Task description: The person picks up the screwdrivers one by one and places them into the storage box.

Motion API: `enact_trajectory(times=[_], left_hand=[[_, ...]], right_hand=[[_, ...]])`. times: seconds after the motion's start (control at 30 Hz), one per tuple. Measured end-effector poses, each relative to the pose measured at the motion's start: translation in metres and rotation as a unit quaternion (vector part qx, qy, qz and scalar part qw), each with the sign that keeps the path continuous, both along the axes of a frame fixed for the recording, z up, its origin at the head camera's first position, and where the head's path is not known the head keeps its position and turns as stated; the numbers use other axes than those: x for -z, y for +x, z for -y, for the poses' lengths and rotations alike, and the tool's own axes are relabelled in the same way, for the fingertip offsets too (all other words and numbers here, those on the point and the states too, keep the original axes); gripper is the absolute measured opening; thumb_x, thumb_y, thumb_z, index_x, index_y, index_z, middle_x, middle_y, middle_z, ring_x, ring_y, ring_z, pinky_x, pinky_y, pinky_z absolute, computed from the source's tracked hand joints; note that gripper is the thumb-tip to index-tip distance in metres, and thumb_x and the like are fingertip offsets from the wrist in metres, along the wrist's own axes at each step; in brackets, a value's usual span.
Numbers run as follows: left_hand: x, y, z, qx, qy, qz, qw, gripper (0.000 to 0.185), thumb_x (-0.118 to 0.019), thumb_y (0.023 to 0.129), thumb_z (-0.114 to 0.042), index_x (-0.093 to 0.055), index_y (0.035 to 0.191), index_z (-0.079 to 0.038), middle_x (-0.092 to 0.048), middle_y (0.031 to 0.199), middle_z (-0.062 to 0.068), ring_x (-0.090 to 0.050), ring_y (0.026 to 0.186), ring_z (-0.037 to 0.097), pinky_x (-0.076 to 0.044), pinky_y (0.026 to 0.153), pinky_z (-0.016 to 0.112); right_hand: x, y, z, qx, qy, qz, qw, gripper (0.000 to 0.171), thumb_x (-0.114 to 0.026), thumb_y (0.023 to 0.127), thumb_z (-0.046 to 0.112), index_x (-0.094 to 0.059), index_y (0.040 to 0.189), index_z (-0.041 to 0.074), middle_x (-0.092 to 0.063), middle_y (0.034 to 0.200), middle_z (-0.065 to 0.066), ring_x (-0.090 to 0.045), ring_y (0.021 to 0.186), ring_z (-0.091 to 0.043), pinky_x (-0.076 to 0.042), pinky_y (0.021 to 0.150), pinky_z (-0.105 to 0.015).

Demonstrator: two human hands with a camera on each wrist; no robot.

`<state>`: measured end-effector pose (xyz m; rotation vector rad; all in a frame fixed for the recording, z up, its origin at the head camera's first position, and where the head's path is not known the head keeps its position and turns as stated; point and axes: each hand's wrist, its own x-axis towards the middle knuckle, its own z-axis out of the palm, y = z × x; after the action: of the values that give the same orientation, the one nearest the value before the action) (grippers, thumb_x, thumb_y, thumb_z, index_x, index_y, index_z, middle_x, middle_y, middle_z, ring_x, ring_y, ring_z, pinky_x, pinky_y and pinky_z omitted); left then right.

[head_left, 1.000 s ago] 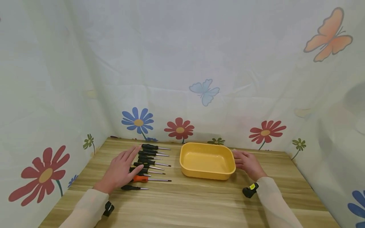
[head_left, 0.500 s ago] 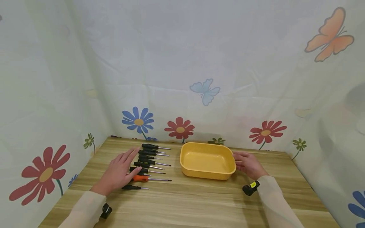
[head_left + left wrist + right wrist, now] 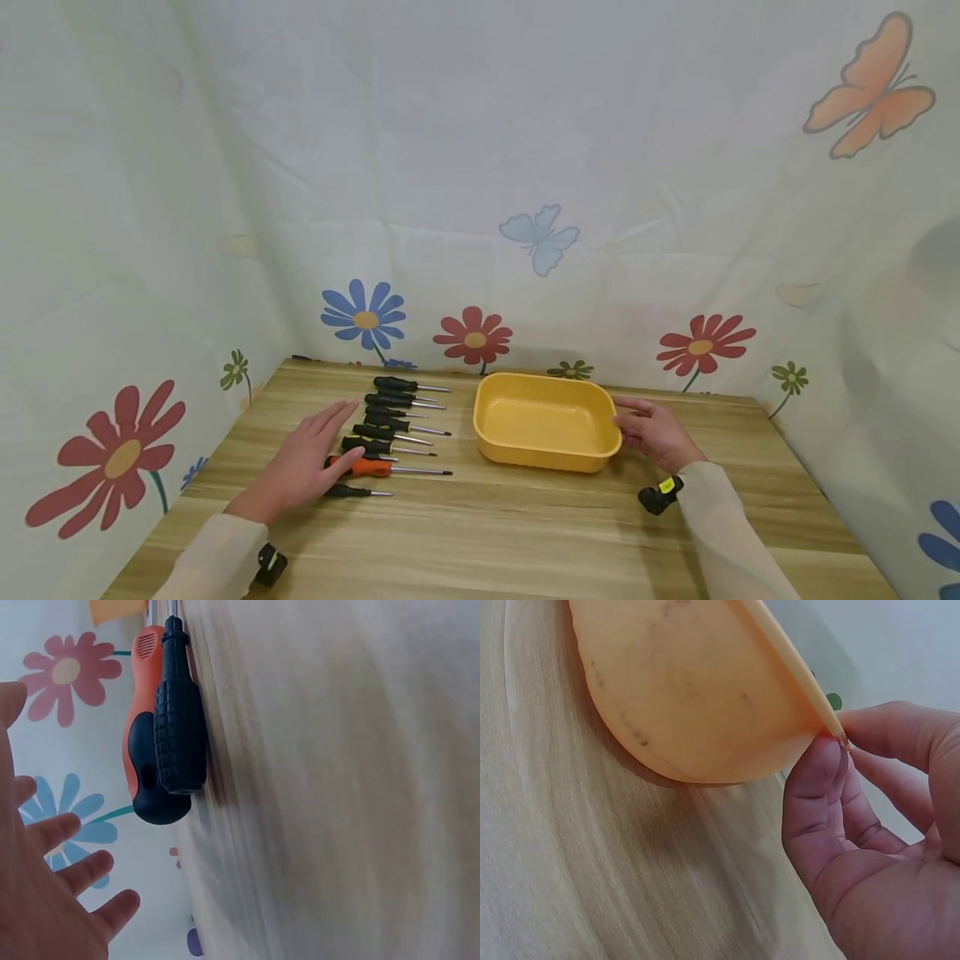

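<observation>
Your head view: even, diffuse light; soft shadow [image 3: 637,546] toward right edge of the counter [image 3: 480,533]. Your left-wrist view: counter grain blurred.

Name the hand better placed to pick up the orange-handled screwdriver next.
Probably the left hand: its fingers are spread, hold nothing, and are close to the orange-handled screwdriver. The right hand is farther off, pinching the rim of the yellow bin.

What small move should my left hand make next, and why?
Perhaps lower your left hand onto the orange screwdriver and grip its handle: the fingers are open, holding nothing, and that handle is close by, while your right hand pinches the yellow tray's rim.
</observation>
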<state>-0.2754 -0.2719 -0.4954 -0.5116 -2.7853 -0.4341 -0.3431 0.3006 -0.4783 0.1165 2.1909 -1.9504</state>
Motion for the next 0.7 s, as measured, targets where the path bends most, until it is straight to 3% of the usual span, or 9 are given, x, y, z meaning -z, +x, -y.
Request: enact_trajectory(times=[0.27, 0.43, 0.7], left_hand=[[0.007, 0.002, 0.008, 0.014, 0.067, 0.005, 0.9977, 0.075, -0.063, 0.1, -0.046, -0.033, 0.16, -0.011, -0.04, 0.159, 0.021, -0.04, 0.143, 0.047, -0.032, 0.112, 0.07], [0.007, 0.005, 0.013, 0.012, 0.105, 0.038, 0.9936, 0.076, -0.064, 0.099, -0.047, -0.034, 0.159, -0.012, -0.038, 0.16, 0.021, -0.037, 0.143, 0.048, -0.032, 0.11, 0.074], [0.01, 0.01, 0.022, 0.023, 0.172, 0.091, 0.9805, 0.073, -0.065, 0.099, -0.044, -0.034, 0.159, -0.016, -0.042, 0.156, 0.017, -0.051, 0.132, 0.042, -0.044, 0.105, 0.066]], right_hand=[[0.002, -0.001, -0.002, 0.001, -0.013, 0.001, 1.0, 0.057, -0.066, 0.1, 0.013, -0.046, 0.152, 0.002, -0.076, 0.107, -0.001, -0.071, 0.085, -0.014, -0.062, 0.08, -0.027], [0.002, 0.0, -0.001, 0.013, -0.009, 0.007, 1.0, 0.054, -0.066, 0.1, 0.012, -0.049, 0.151, 0.004, -0.076, 0.109, -0.001, -0.072, 0.086, -0.014, -0.062, 0.08, -0.027], [0.0, 0.001, -0.001, 0.021, -0.014, 0.013, 1.0, 0.054, -0.067, 0.1, 0.014, -0.05, 0.15, 0.005, -0.076, 0.114, -0.004, -0.073, 0.088, -0.015, -0.062, 0.082, -0.028]])
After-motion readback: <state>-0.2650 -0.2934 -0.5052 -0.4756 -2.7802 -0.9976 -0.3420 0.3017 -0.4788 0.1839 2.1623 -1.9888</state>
